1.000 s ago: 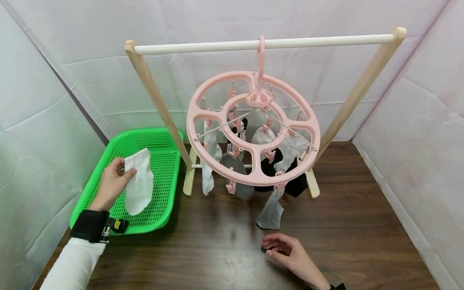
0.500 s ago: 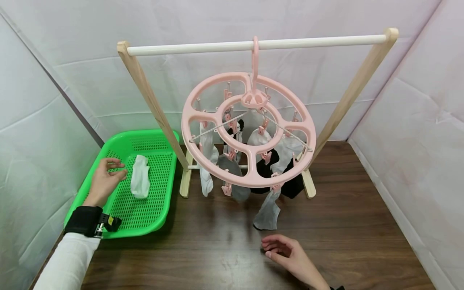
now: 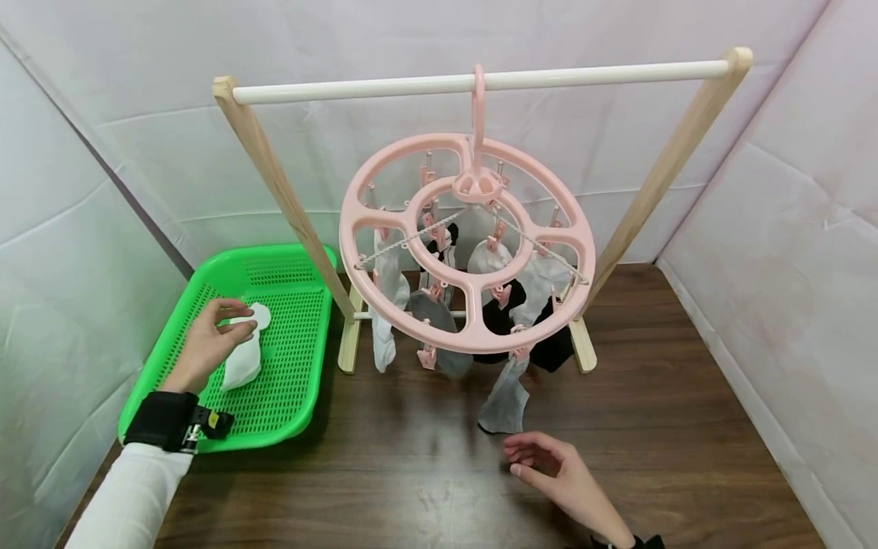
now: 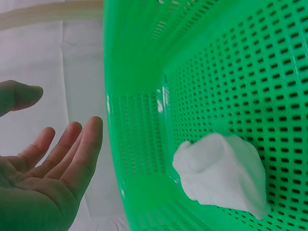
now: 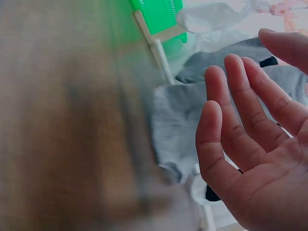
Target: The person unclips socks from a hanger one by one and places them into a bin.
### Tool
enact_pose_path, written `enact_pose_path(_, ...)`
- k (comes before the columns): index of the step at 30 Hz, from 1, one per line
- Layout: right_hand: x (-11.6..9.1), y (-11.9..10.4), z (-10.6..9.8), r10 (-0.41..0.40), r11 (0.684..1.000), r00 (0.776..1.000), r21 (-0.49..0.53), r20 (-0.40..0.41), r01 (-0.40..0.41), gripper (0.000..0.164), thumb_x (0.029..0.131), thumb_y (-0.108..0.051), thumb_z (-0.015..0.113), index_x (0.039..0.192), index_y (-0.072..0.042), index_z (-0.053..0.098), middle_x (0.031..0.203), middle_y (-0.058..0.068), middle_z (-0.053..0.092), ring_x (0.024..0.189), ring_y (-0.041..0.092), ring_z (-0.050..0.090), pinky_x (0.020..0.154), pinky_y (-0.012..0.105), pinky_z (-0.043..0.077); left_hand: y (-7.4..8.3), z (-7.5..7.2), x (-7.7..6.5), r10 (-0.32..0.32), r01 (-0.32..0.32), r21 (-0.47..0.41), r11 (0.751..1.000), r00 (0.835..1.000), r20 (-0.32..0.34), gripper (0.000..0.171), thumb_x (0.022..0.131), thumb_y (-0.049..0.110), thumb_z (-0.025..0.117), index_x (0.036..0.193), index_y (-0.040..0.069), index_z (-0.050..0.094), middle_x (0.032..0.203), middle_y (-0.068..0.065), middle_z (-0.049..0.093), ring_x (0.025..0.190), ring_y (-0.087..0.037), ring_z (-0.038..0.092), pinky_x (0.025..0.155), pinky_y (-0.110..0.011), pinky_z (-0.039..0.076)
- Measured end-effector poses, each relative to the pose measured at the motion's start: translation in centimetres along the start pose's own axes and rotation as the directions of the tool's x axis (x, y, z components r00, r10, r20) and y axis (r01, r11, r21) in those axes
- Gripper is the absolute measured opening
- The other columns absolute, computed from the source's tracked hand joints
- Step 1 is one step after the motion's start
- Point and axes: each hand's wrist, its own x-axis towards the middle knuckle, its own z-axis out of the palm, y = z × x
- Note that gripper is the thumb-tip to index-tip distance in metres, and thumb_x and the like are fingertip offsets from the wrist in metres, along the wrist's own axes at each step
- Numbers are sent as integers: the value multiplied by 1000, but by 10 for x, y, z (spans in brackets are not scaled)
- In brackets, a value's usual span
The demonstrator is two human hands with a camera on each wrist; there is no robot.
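A white sock (image 3: 242, 364) is in the green basket (image 3: 296, 351), partly behind the fingertips of my left hand (image 3: 204, 341) in the head view. From the left wrist, that white sock (image 4: 221, 173) looks bunched up and apart from my left hand (image 4: 53, 175), whose thumb and fingers are spread with nothing between them. My right hand (image 3: 561, 479) hovers over the table just below a hanging grey sock (image 3: 505, 404), fingers loosely bent and holding nothing. In the right wrist view the grey sock (image 5: 175, 125) shows behind the fingers.
A round pink clip hanger (image 3: 476, 305) hangs by its hook from a white rod (image 3: 384, 88) on a wooden stand (image 3: 274, 183). Pink clips hold several white, grey and black socks under it. The stand's feet rest on a dark wooden table (image 3: 425, 473). Pale cloth walls enclose it.
My left hand has let go of the white sock, which has dropped into the basket and shifted left, changing shape. My right hand has moved slightly to the right and up.
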Motion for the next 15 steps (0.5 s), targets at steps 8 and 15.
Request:
enact_pose_path(8, 23, -30, -19, -90, 987, 971, -148, -223, 57, 38, 83, 9, 70, 120, 4, 60, 118, 17, 61, 107, 15, 59, 84, 25, 50, 41, 12, -8, 36, -49, 71, 996, 983, 181, 55, 94, 40, 61, 142, 22, 40, 137, -1, 44, 125, -25, 46, 95, -40, 45)
enact_pose_path(15, 45, -58, -34, -185, 973, 945, -183, -269, 138, 56, 84, 16, 65, 135, 3, 48, 133, 14, 50, 124, 15, 47, 96, 22, 41, 150, 32, -44, 85, -125, 110, 986, 947, 311, 44, 99, 16, 58, 136, -2, 43, 131, -24, 48, 122, -44, 47, 93, -46, 46)
